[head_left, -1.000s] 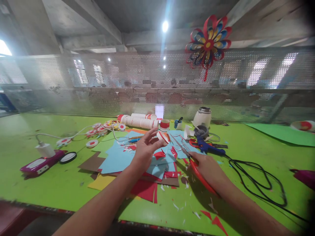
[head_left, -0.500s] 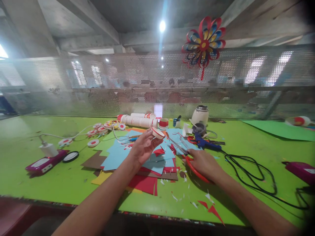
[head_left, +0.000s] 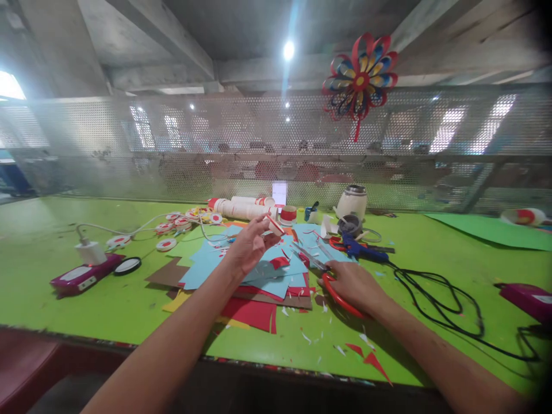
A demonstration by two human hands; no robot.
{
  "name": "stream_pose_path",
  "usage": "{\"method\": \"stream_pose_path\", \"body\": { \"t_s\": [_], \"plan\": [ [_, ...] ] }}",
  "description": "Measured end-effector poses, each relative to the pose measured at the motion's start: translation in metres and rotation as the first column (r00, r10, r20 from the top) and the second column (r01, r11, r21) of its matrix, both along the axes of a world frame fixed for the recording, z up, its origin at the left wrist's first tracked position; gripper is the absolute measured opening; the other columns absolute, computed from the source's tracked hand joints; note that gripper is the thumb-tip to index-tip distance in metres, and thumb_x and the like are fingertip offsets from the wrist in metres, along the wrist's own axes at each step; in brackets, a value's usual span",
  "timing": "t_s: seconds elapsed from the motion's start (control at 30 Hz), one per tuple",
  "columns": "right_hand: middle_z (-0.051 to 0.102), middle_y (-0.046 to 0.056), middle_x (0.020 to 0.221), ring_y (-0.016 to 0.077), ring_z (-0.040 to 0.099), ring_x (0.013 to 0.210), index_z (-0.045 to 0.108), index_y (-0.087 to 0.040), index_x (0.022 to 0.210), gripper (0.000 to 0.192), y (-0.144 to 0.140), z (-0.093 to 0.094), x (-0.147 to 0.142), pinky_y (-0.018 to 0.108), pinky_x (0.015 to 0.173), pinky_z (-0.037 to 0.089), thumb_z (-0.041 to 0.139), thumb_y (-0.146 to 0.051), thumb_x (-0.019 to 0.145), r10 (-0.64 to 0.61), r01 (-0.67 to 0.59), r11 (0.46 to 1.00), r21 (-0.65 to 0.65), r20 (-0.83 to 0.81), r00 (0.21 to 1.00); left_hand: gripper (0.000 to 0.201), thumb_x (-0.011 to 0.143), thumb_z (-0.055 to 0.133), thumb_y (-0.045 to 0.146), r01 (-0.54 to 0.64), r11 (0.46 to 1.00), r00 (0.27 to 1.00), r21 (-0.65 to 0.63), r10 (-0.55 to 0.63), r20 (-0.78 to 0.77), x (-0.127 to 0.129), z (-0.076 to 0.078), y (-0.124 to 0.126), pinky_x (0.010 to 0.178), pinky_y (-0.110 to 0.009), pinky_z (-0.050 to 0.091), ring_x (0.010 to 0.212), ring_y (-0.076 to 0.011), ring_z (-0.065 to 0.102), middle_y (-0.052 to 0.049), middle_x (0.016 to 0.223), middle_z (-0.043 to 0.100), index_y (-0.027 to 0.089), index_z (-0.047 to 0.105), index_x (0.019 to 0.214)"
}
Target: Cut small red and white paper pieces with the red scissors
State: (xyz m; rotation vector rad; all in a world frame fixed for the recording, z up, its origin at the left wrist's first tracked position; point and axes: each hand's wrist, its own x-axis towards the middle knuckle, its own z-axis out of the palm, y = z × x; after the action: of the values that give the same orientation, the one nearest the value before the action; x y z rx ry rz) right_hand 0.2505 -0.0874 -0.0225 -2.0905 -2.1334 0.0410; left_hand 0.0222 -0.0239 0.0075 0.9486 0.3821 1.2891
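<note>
My left hand (head_left: 249, 248) is closed on a small white paper cup bottom (head_left: 275, 225) with a red edge, pinched between thumb and fingers above the paper pile. My right hand (head_left: 356, 283) grips a pair of scissors (head_left: 340, 300) with red handles. Their metal blades point up and left, toward the cup bottom but apart from it. Beneath both hands lie stacked sheets of light blue paper (head_left: 207, 269), with red, brown and yellow sheets under them. A scrap of red paper (head_left: 279, 263) rests on the blue sheets between my hands.
A blue glue gun (head_left: 366, 250) trails a black cable at right. Purple power strips (head_left: 86, 277) sit at both sides. Behind the paper are stacked paper cups (head_left: 245, 210), a lit phone (head_left: 279, 194) and a cream jar (head_left: 351, 202). White-and-red discs (head_left: 166, 245) lie left; paper scraps litter the front.
The cup bottom has tilted, its red edge now steeper, and my left hand has turned slightly with it. The scissors stay in my right hand, nearly where they were. The view has shifted slightly.
</note>
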Motion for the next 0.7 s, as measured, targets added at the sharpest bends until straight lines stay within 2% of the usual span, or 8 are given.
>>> {"method": "stream_pose_path", "body": {
  "t_s": [0.13,0.3,0.4,0.57,0.7],
  "plan": [
    [0.072,0.012,0.094,0.0265,0.065,0.084,0.068,-0.019,0.097,0.032,-0.001,0.0,0.0,0.029,0.059,0.035,0.053,-0.042,0.081,0.018,-0.017,1.0,0.018,-0.015,1.0,0.037,0.066,0.075,0.018,-0.041,0.987,0.992,0.157,0.059,-0.11,0.004,-0.005,-0.002,0.075,-0.029,0.046,0.081,-0.015,0.061,-0.006,0.094,0.065,0.017,0.064,0.101],
    [0.072,0.013,0.097,0.026,0.065,0.086,0.07,-0.018,0.097,0.032,-0.003,0.002,0.0,0.028,0.061,0.037,0.053,-0.042,0.081,0.03,-0.028,0.999,0.043,-0.044,0.999,0.048,0.059,0.078,0.015,-0.098,0.932,0.947,0.35,0.195,-0.256,0.008,-0.005,-0.007,0.077,-0.032,0.046,0.082,-0.0176,0.061,-0.007,0.095,0.067,0.019,0.065,0.105],
    [0.072,0.013,0.101,0.0272,0.065,0.091,0.07,-0.018,0.101,0.034,-0.004,0.003,0.001,0.029,0.066,0.039,0.055,-0.041,0.08,0.03,-0.027,0.998,0.052,-0.058,0.998,0.056,0.057,0.078,0.014,-0.097,0.906,0.938,0.411,0.221,-0.268,0.01,-0.004,-0.009,0.077,-0.032,0.047,0.084,-0.0182,0.061,-0.008,0.102,0.066,0.021,0.062,0.111],
    [0.071,0.015,0.105,0.0292,0.064,0.095,0.069,-0.018,0.106,0.038,-0.003,0.003,0.002,0.031,0.07,0.041,0.058,-0.041,0.078,0.047,-0.042,0.997,0.067,-0.076,0.996,0.075,0.056,0.077,0.01,-0.073,0.875,0.945,0.478,0.214,-0.247,0.012,-0.004,-0.012,0.081,-0.032,0.049,0.09,-0.0174,0.061,-0.009,0.127,0.054,0.028,0.051,0.125],
    [0.071,0.015,0.105,0.03,0.064,0.096,0.069,-0.018,0.108,0.042,-0.003,0.004,0.003,0.032,0.07,0.042,0.059,-0.043,0.077,0.054,-0.047,0.996,0.072,-0.093,0.994,0.08,0.057,0.077,0.009,-0.062,0.856,0.945,0.513,0.217,-0.247,0.014,-0.002,-0.016,0.08,-0.032,0.049,0.095,-0.0192,0.061,-0.01,0.126,0.054,0.029,0.045,0.128]
  ]
}}
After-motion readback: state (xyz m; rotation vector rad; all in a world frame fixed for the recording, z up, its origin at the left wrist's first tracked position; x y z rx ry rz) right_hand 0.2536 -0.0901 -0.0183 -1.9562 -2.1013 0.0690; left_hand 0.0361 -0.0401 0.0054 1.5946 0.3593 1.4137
